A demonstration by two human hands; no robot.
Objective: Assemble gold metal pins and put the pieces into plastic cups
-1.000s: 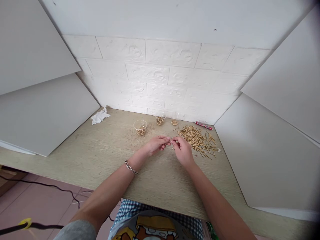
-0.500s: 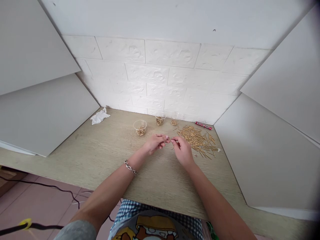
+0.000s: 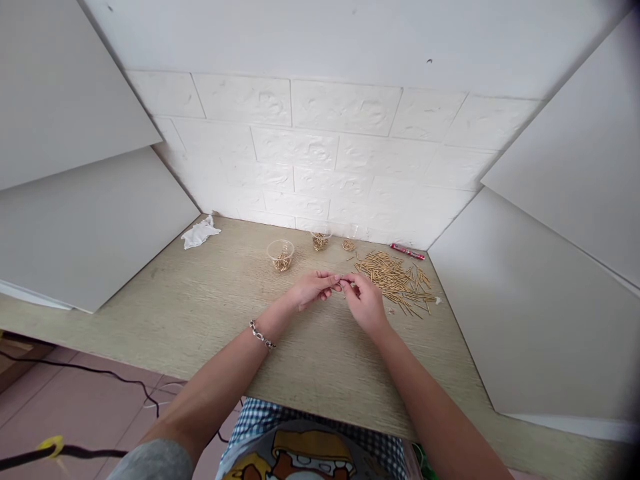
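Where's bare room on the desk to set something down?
Widest patch: the desk between the cloth and left hand, running to the front edge. Another lies right of the right hand, below the pins. Crowded: back right, around the cups and pins.

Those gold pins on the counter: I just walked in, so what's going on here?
A person is working bare-handed at a wood-grain counter. Their left hand and right hand meet at the fingertips over something too small to make out. A loose heap of gold-coloured pins lies just beyond the right hand, and two clear plastic cups farther back hold more.
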